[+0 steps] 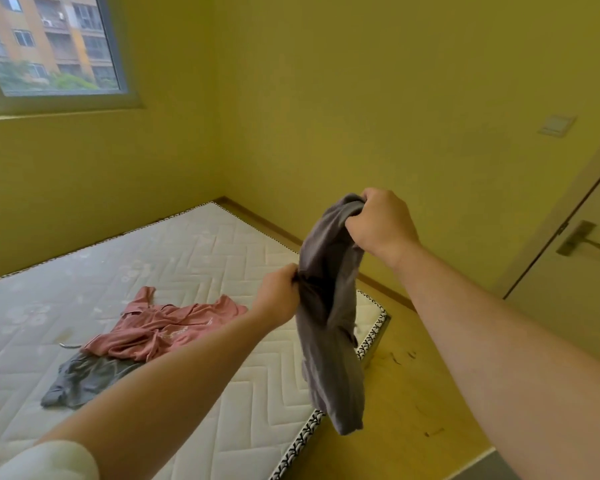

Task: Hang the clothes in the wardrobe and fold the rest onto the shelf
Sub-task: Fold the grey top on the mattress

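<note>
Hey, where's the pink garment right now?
In the head view, the pink garment lies crumpled on the mattress, left of centre, its lower edge overlapping a blue-grey garment, just left of the left hand.

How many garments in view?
3: grey garment in left hand and right hand; pink garment on the mattress; blue-grey garment at its near edge, partly behind the forearm.

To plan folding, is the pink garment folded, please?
Not folded: the pink cloth garment lies crumpled on the white quilted mattress.
</note>
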Action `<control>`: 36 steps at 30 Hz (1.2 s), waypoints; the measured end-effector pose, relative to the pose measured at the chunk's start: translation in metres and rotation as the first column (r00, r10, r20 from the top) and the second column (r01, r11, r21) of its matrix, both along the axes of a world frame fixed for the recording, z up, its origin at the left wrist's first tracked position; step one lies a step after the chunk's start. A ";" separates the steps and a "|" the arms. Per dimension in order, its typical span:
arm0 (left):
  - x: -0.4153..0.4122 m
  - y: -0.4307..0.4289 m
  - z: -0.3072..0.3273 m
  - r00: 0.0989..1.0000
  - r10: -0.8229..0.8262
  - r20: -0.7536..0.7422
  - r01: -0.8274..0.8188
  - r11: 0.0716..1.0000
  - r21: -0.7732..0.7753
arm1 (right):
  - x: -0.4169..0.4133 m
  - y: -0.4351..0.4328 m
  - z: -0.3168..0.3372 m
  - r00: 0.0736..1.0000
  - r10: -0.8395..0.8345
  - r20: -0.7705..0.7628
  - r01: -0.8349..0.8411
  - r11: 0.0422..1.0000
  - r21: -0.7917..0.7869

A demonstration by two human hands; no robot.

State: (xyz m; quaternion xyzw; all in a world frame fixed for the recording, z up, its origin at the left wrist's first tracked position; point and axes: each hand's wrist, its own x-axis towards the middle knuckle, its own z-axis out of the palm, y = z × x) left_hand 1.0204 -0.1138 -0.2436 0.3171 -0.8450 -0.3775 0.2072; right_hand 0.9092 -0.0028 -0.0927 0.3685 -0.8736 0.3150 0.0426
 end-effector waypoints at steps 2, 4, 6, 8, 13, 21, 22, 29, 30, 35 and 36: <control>0.006 -0.015 0.005 0.996 0.080 -0.031 -0.079 0.997 0.025 | -0.005 0.014 -0.001 0.952 -0.027 -0.306 0.094 0.974 0.206; 0.009 -0.025 0.013 0.989 0.111 -0.094 -0.101 0.990 0.103 | -0.007 0.022 -0.006 0.868 0.036 -0.495 0.132 0.944 0.302; 0.013 -0.029 0.023 0.982 0.053 -0.180 -0.029 0.990 0.135 | -0.008 0.024 -0.011 0.832 0.067 -0.550 0.156 0.924 0.349; 0.023 -0.035 0.035 0.987 -0.078 -0.143 0.070 0.996 -0.061 | -0.011 0.024 -0.012 0.835 0.051 -0.548 0.181 0.915 0.361; 0.041 -0.073 0.039 0.929 -0.144 0.342 0.276 0.884 -0.376 | -0.009 0.019 -0.004 0.938 -0.032 -0.344 0.155 0.929 0.335; 0.084 -0.089 0.020 0.627 0.452 0.634 -0.334 0.892 -0.305 | 0.030 -0.011 0.015 0.655 0.184 0.733 0.022 0.965 -0.262; 0.083 -0.086 0.013 0.655 0.346 0.671 -0.352 0.926 -0.135 | 0.035 -0.015 0.018 0.587 0.236 0.774 0.023 0.951 -0.308; 0.100 -0.054 -0.055 0.828 -0.490 0.272 0.237 0.747 0.621 | 0.059 -0.046 0.018 0.418 0.525 0.741 0.054 0.800 -0.597; 0.103 -0.049 -0.062 0.756 -0.557 0.345 0.274 0.748 0.605 | 0.061 -0.048 0.018 0.419 0.543 0.727 0.053 0.785 -0.617; 0.108 -0.010 -0.077 0.858 -0.491 0.147 0.212 0.600 0.771 | 0.061 -0.054 0.009 0.500 0.565 0.656 -0.058 0.778 -0.625; 0.106 -0.006 -0.078 0.911 -0.407 0.071 0.198 0.580 0.790 | 0.061 -0.055 0.007 0.527 0.568 0.632 -0.095 0.778 -0.621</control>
